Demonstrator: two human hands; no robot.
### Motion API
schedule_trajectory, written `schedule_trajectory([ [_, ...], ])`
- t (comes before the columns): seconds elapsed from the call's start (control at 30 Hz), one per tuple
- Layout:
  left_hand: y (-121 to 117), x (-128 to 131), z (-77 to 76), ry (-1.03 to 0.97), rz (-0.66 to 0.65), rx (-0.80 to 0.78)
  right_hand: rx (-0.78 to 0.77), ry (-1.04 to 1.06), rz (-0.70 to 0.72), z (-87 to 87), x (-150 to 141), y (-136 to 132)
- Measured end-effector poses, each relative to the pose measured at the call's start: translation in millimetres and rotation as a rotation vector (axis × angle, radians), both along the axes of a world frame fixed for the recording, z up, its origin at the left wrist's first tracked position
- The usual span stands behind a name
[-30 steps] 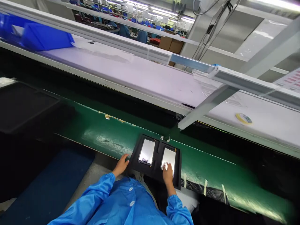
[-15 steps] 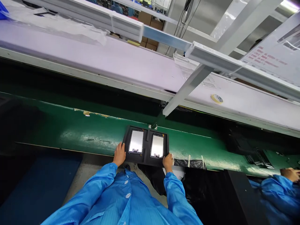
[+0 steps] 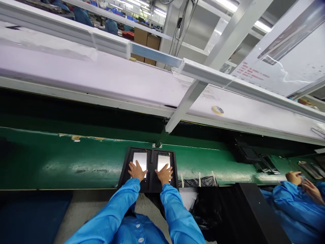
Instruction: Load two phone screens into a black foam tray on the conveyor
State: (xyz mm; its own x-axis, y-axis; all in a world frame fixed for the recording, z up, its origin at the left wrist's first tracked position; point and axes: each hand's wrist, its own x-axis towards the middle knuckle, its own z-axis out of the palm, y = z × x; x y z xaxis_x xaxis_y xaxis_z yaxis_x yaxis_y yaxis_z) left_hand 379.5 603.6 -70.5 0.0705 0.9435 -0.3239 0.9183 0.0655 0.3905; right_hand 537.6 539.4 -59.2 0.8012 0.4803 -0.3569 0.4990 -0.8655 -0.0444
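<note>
A black two-compartment tray (image 3: 151, 183) lies on the green bench at its front edge. In each compartment sits a flat panel with a bright silvery face, the left panel (image 3: 140, 157) and the right panel (image 3: 163, 159). My left hand (image 3: 137, 170) is spread over the lower part of the left panel, fingers apart. Over the lower part of the right panel, my right hand (image 3: 165, 174) is spread the same way. Neither hand grips anything. Whether the palms press on the panels or hover just above them I cannot tell.
A green bench (image 3: 83, 159) runs across, with a pale shelf (image 3: 122, 81) above it. A slanted metal post (image 3: 186, 105) comes down behind the tray. A tape roll (image 3: 217, 109) lies on the shelf. At the right are black frames (image 3: 266, 165) and a co-worker's hands (image 3: 304, 183).
Both my hands have let go of the tray's sides and moved inward over the two panels. The view has shifted, and the co-worker's hands at the right now show more fully.
</note>
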Motion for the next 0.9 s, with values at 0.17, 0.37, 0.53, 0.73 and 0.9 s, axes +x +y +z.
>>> schedule_trajectory([
  [0.17,-5,25,-3.7,0.072,0.093,0.037,-0.045,-0.014,0.000,-4.1,3,4],
  [0.37,1,31,-7.0,0.093,0.098,0.033,-0.051,-0.042,0.041,-1.4,2,4],
  [0.53,8,31,-5.3,0.090,0.119,-0.021,-0.026,-0.028,0.052,0.3,2,6],
  [0.73,-3,-13,21.6,0.037,-0.060,-0.036,0.160,-0.018,0.125,9.3,2,-33],
  [0.9,-52,-119,-4.9,-0.103,-0.258,0.223,0.441,-0.023,0.115,13.5,-32,-117],
])
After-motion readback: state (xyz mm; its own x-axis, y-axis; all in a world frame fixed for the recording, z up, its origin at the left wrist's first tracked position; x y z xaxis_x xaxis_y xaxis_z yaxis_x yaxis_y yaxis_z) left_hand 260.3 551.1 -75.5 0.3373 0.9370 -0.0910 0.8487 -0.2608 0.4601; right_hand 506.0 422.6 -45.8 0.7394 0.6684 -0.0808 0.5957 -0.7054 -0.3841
